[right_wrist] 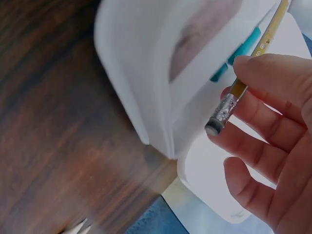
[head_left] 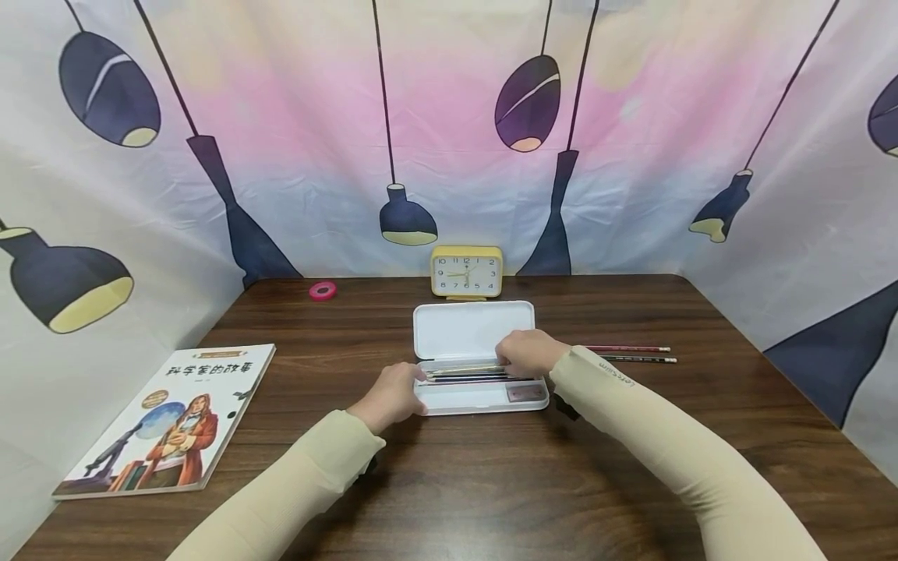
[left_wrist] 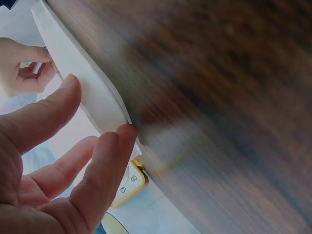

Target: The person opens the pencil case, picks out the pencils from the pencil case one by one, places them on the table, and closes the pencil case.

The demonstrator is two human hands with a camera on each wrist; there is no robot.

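Note:
A white pencil case (head_left: 484, 397) lies with its lid (head_left: 473, 329) raised, several pencils (head_left: 463, 379) lengthwise inside. At its left end my left hand (head_left: 395, 396) grips the case, thumb and fingers about the end wall; in the left wrist view, a fingertip (left_wrist: 126, 134) meets the case's edge. My right hand (head_left: 528, 352) is over the case's right part. Up close in the right wrist view, its thumb and fingers pinch a yellow pencil (right_wrist: 239, 88) near the metal eraser end. A teal item (right_wrist: 243, 48) shows behind that pencil.
Two pencils, one red (head_left: 631, 348) and one dark (head_left: 641, 359), lie right of the case. A yellow clock (head_left: 467, 272) stands behind it. Farther left are a pink ring-shaped roll (head_left: 323, 291) and a book (head_left: 168, 425). A brownish-pink rectangular piece (head_left: 525, 393) sits in the case's front right.

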